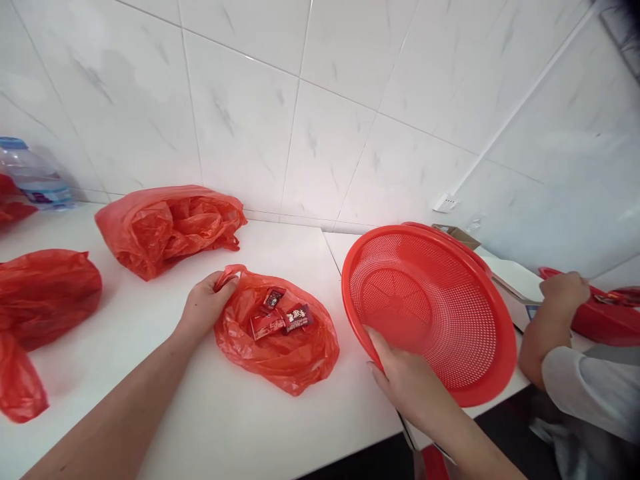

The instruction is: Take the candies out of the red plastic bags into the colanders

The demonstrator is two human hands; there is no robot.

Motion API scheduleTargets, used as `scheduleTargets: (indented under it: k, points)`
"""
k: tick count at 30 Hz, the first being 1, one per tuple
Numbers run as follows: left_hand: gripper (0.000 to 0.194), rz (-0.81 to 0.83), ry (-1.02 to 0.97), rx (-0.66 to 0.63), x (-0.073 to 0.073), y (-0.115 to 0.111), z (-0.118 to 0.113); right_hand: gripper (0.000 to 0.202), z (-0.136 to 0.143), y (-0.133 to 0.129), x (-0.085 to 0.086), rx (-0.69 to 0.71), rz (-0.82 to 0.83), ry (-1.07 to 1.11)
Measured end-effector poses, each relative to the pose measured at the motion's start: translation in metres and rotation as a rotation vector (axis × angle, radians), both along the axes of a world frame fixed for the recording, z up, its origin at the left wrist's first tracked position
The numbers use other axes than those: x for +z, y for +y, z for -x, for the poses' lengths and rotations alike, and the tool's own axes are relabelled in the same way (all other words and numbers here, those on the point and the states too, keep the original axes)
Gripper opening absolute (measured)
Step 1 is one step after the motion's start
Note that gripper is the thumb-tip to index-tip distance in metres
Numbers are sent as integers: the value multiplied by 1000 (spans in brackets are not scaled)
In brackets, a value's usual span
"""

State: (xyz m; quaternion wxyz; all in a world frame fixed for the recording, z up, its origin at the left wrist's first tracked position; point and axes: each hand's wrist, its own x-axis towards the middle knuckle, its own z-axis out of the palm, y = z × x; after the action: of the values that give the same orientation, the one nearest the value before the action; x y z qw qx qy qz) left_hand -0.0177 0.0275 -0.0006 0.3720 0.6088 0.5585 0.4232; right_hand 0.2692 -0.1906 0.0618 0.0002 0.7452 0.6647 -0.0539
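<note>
Between thumb and fingers, my left hand (209, 300) pinches the rim of a thin red plastic bag (300, 357). The bag lies spread on the white table with its mouth up. Inside it are a few small wrapped snack packets (297, 317) in dark red and red. My right hand (400, 373) grips the near left rim of a red perforated plastic basket (395, 300). That basket is tilted toward me, and no contents show in it. Its far edge overlaps another red rim behind it.
A bunched red bag (170, 227) sits against the tiled wall, with another red bag (50, 293) at the left. A water bottle (35, 177) stands far left. To the right, a co-worker's hand (565, 293) is at a red container (607, 317). An open cardboard box (457, 235) is near the wall.
</note>
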Motion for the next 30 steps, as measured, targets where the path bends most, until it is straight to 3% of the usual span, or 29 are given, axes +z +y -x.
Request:
scheduleTargets:
  k: [6, 11, 13, 15, 17, 18, 21, 24, 27, 30]
  points:
    - [40, -10, -46, -30, -4, 1, 1, 48, -10, -4, 8, -28, 16, -35]
    - [32, -35, -104, -25, -4, -1, 1, 46, -41, -10, 10, -129, 24, -159]
    - [29, -32, -124, -22, -3, -2, 0, 45, -50, -12, 8, -124, -86, -204]
    - [28, -32, -136, -16, -3, -2, 0, 43, -48, -13, 6, -62, -331, -201]
    - [27, -28, -149, -13, -2, -2, 0, 36, -32, -14, 3, 47, -548, -118]
    - [27, -20, -161, -15, -2, -2, 0, 33, -20, -14, 1, 113, -578, -49]
    - [24, 17, -229, -10, -3, -1, 2, 35, 18, -11, -14, 282, -333, 182]
    - [22, 44, -352, -25, -3, 0, 4, 58, 42, 0, -36, 265, -147, 248]
    - [21, 64, -551, -70, -4, 4, 8, 43, 47, 17, -52, 188, -156, 282]
    - [17, 69, -778, -66, -5, 10, 15, 25, 44, 37, -46, 70, -252, 395]
